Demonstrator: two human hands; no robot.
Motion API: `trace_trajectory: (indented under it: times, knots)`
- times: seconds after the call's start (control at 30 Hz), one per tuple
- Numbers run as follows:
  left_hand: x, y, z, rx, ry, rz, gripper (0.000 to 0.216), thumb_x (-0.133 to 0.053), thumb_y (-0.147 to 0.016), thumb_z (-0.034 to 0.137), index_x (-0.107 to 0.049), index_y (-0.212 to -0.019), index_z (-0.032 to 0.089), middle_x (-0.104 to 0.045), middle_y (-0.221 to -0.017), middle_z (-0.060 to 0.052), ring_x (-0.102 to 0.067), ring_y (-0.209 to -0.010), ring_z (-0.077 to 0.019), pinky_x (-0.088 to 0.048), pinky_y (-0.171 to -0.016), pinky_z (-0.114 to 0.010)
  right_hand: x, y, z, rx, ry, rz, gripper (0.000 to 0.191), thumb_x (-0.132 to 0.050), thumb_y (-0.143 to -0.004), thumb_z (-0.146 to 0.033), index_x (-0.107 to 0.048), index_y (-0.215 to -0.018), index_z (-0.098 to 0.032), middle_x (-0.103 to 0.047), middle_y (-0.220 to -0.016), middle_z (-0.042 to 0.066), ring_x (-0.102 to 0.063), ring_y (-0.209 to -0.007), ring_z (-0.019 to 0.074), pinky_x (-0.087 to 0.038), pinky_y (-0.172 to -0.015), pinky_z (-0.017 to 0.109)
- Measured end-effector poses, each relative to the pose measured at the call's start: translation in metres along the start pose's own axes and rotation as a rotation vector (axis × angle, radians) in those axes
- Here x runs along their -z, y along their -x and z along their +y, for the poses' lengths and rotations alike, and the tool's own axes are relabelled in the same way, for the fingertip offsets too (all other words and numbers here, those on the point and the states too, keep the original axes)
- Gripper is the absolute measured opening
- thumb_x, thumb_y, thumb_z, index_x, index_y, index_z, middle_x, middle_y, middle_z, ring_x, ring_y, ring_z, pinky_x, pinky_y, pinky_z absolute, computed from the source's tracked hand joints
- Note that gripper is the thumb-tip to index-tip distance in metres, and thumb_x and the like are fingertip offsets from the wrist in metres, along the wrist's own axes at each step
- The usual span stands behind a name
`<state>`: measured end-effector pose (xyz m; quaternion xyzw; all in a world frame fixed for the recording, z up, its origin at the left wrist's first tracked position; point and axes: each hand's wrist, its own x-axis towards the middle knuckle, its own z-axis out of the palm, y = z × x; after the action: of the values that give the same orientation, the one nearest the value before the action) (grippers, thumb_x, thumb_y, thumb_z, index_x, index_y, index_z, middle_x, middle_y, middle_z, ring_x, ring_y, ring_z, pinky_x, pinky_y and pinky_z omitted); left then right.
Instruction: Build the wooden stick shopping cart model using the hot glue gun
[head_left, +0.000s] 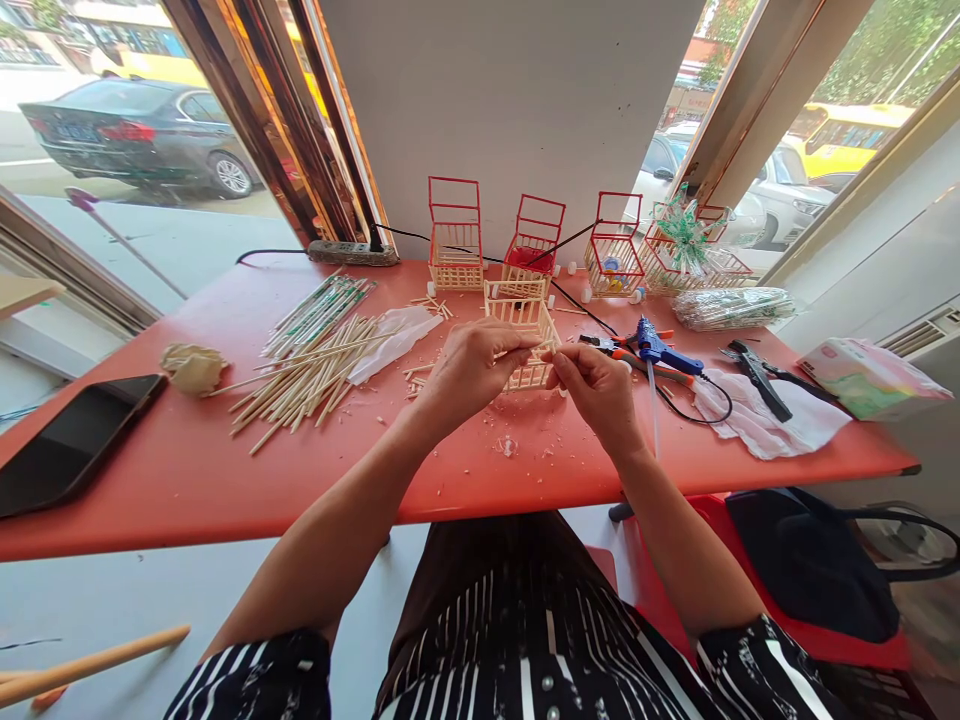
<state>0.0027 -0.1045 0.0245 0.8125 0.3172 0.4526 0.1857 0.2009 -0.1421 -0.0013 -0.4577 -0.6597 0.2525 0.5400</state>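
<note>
Over the middle of the red table [187, 470], both hands meet at a small basket built of pale wooden sticks [525, 320]. My left hand [472, 365] pinches a thin stick against the basket's near edge. My right hand [596, 385] is closed in a pinch on the same edge from the right. The fingertips of the two hands almost touch. A loose heap of bamboo sticks [307, 380] lies to the left of my left hand.
A blue glue gun [660, 350] with black cable, pliers [757, 375] on a white cloth and a tissue pack [870, 375] lie right. Three red-framed stick baskets [455, 240] line the back wall. A phone [67, 440] sits at left, a dark bag [810, 560] lower right.
</note>
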Motion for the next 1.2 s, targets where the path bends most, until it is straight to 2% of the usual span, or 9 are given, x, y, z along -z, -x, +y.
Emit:
trace_trajectory:
  times: [0.27, 0.53, 0.93, 1.2]
  knots:
    - [0.0005, 0.0002, -0.0026, -0.049, -0.006, 0.001, 0.022, -0.07, -0.092, 0.016, -0.088, -0.1, 0.024, -0.085, -0.092, -0.004, -0.079, -0.088, -0.0225, -0.059, -0.083, -0.032, -0.0008, -0.0006, 0.0026, 0.007, -0.004, 0.004, 0.029, -0.067, -0.099, -0.047, -0.076, -0.091, -0.02, -0.073, -0.069, 0.0, -0.061, -0.063, 0.0132, -0.046, -0.064, 0.027]
    - [0.0008, 0.001, -0.0041, -0.054, -0.016, -0.008, 0.02, -0.069, -0.094, 0.017, -0.088, -0.099, 0.023, -0.085, -0.092, -0.005, -0.08, -0.089, -0.0225, -0.06, -0.085, -0.032, -0.0009, -0.0005, 0.0038, 0.014, 0.012, 0.005, 0.034, -0.068, -0.099, -0.053, -0.076, -0.091, -0.021, -0.073, -0.068, 0.0, -0.061, -0.063, 0.0135, -0.046, -0.064, 0.027]
    - [0.0006, 0.0013, -0.0052, -0.059, -0.008, -0.001, 0.021, -0.07, -0.092, 0.013, -0.088, -0.1, 0.023, -0.086, -0.094, -0.005, -0.079, -0.09, -0.0225, -0.059, -0.084, -0.032, -0.0009, -0.0009, 0.004, 0.026, 0.015, 0.002, 0.027, -0.065, -0.099, -0.043, -0.075, -0.089, -0.02, -0.073, -0.069, 0.0, -0.059, -0.061, 0.0125, -0.044, -0.062, 0.026]
    - [0.0014, 0.0015, -0.0046, -0.07, -0.011, -0.001, 0.022, -0.071, -0.092, 0.012, -0.088, -0.1, 0.023, -0.086, -0.095, -0.005, -0.08, -0.09, -0.0222, -0.059, -0.084, -0.032, -0.0008, -0.0007, 0.004, 0.015, 0.02, -0.003, 0.031, -0.065, -0.099, -0.047, -0.076, -0.089, -0.021, -0.074, -0.07, 0.001, -0.058, -0.061, 0.0131, -0.044, -0.062, 0.027]
